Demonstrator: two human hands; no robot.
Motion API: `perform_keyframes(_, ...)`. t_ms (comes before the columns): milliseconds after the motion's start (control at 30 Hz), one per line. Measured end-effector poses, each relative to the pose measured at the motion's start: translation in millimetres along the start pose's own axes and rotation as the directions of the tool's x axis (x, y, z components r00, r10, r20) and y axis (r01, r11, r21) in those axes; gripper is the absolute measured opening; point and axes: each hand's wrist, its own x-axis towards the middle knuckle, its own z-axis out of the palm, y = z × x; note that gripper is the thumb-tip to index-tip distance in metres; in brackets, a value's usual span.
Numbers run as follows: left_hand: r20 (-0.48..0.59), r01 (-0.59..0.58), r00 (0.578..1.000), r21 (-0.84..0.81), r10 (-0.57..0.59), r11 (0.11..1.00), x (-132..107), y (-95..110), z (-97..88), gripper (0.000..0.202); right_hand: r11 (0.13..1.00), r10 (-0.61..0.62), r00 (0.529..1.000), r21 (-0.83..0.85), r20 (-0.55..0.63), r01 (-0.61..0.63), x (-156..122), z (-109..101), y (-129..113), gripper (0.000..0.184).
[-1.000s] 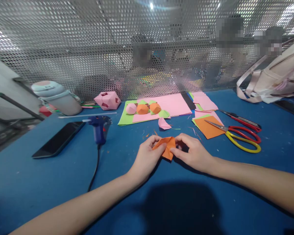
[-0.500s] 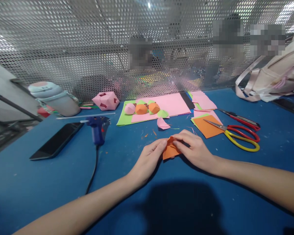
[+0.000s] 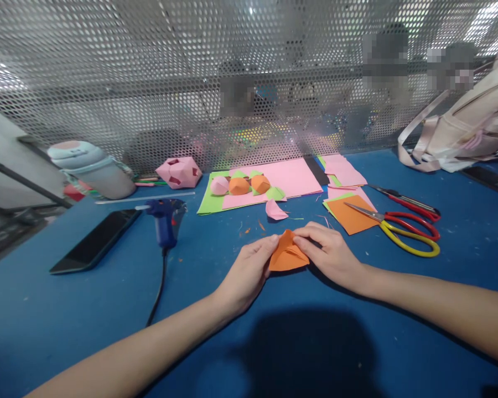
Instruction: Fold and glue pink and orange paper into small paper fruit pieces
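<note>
Between both hands is a piece of orange paper [image 3: 289, 257], creased and curved, with its broad edge toward me. My left hand [image 3: 251, 271] pinches its left side, thumb on top and the other fingers mostly hidden beneath. On the upper right edge, my right hand [image 3: 330, 251] grips the same paper between thumb and fingers. Just beyond lies a folded pink paper piece [image 3: 276, 210]. Farther back, small pink, orange and green paper cones [image 3: 239, 186] rest on pink and green sheets [image 3: 294, 174].
Scissors [image 3: 398, 221] lie over orange paper squares [image 3: 348, 214] at right, beside a utility knife [image 3: 410, 202]. To the left are a glue gun [image 3: 165, 221], a phone [image 3: 97, 240], a pink paper polyhedron [image 3: 180, 172] and a cup [image 3: 93, 168]. A perforated metal panel [image 3: 149, 105] borders the back.
The orange paper has tilted, so more of its face and a wider, curved near edge show. Both hands keep hold of it and have shifted only slightly.
</note>
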Motion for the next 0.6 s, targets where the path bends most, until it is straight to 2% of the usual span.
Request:
perform_keyframes(167,-0.008,-0.021,1.0,-0.073,0.02,0.997,0.1,-0.3,-0.1,0.027,0.999,0.046,0.999,0.009,0.013,-0.046,-1.0,1.5,0.0,0.011)
perform_keyframes(367,-0.021,0.0,1.0,0.054,0.002,0.999,-1.0,1.3,0.4,0.033,1.0,0.024,1.0,0.008,0.015,-0.025,-1.0,0.4,-1.1,0.014)
perform_keyframes(600,-0.005,-0.008,1.0,0.055,0.009,0.998,-1.2,3.4,1.0,0.035,1.0,0.01,1.0,0.023,0.01,-0.01,-0.8,-0.9,-2.8,0.015)
